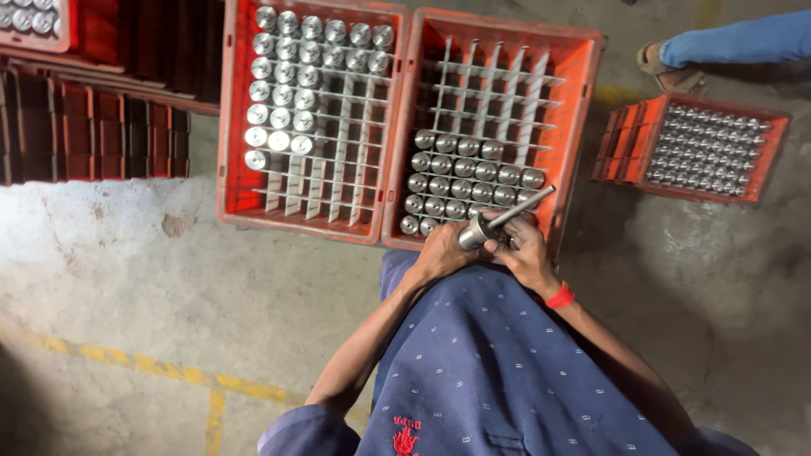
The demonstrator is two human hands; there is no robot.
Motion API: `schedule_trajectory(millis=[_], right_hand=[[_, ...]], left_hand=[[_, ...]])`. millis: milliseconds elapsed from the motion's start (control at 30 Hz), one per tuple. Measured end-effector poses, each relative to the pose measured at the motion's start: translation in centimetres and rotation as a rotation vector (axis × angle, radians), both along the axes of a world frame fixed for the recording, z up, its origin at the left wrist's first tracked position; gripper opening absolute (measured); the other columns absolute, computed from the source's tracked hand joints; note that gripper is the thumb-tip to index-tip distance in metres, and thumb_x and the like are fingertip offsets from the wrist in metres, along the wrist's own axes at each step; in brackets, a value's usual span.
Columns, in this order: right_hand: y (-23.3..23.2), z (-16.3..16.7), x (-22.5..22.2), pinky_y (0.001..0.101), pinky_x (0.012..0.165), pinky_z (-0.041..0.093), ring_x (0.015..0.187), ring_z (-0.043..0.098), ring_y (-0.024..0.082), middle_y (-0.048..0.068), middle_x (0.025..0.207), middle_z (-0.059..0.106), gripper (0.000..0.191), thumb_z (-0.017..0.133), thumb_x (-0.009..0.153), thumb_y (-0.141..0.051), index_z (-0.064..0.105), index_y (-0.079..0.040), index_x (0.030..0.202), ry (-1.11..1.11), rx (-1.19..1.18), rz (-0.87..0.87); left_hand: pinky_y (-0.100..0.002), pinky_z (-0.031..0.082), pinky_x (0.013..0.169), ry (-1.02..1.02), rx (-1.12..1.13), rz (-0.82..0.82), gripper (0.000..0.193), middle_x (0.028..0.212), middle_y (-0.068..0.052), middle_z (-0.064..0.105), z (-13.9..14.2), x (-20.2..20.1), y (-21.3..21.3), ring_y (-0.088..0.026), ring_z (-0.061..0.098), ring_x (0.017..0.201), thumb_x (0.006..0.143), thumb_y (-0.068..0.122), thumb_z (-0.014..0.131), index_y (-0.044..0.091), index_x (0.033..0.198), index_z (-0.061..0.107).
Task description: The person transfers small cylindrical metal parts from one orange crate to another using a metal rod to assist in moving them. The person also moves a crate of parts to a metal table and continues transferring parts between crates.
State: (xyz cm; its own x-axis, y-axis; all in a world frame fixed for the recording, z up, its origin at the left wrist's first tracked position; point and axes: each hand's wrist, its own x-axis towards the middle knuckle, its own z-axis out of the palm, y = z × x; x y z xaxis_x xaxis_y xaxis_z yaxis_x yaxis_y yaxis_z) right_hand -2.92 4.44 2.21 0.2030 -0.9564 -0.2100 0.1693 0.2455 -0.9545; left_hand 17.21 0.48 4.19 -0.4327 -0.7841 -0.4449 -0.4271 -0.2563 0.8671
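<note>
My left hand (439, 252) grips a short metal cylinder (475, 234) at its base. My right hand (525, 247), with a red band on the wrist, holds a thin metal rod (524, 206) that enters the cylinder's end. Both hands hover over the near edge of an orange gridded crate (583, 59). Several rows of shiny cylinders (467, 167) stand in its near cells; the far cells hold nothing.
A second orange crate (232, 110) to the left holds several cylinders (291, 80) in its far-left cells. A third crate (773, 160) of metal parts lies at right on the concrete floor, near another person's sandalled foot (672, 72). Dark red racks (84, 127) stand at left.
</note>
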Motion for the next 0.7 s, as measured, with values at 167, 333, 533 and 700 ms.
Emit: schedule_trajectory(millis=[167, 333, 533, 700], right_hand=[[0.0, -2.6, -3.8, 0.0292, 0.105, 0.048, 0.12, 0.062, 0.016, 0.011, 0.13, 0.068, 0.046, 0.075, 0.094, -0.01, 0.064, 0.005, 0.136, 0.111, 0.119, -0.234], [-0.9, -3.5, -7.5, 0.0266, 0.101, 0.048, 0.11, 0.063, 0.012, 0.006, 0.12, 0.069, 0.039, 0.071, 0.097, -0.006, 0.062, 0.005, 0.133, -0.013, 0.053, -0.649], [-0.3, -2.9, -7.9, 0.0266, 0.1, 0.049, 0.109, 0.064, 0.012, 0.005, 0.118, 0.069, 0.038, 0.069, 0.097, -0.003, 0.06, 0.003, 0.133, 0.016, 0.073, -0.697], [1.1, -3.8, -5.6, 0.0253, 0.096, 0.048, 0.106, 0.062, 0.01, 0.003, 0.116, 0.069, 0.035, 0.068, 0.098, -0.003, 0.062, 0.004, 0.132, 0.0, 0.129, -0.657]], left_hand=[[-0.045, 0.057, 0.078, -0.023, -0.118, -0.135, 0.061, 0.092, -0.019, 0.077, -1.3, -1.2, -1.9, -0.032, 0.077, 0.089, 0.079, 0.045, 0.084, 0.005, 0.122, 0.066], [-0.045, 0.058, 0.073, -0.347, -0.503, -0.194, 0.072, 0.122, -0.026, 0.065, -6.5, -5.7, -7.1, -0.041, 0.071, 0.092, 0.089, 0.014, 0.066, 0.007, 0.155, 0.036], [-0.038, 0.061, 0.079, -0.328, -1.015, -0.17, 0.088, 0.142, -0.024, 0.053, -9.0, -8.6, -9.8, -0.04, 0.071, 0.103, 0.066, -0.017, 0.053, 0.009, 0.15, 0.042], [-0.043, 0.058, 0.084, -0.068, -0.735, 0.028, 0.047, 0.118, -0.013, 0.07, -7.4, -3.9, -7.2, -0.034, 0.069, 0.104, 0.089, -0.005, 0.065, 0.01, 0.134, 0.063]])
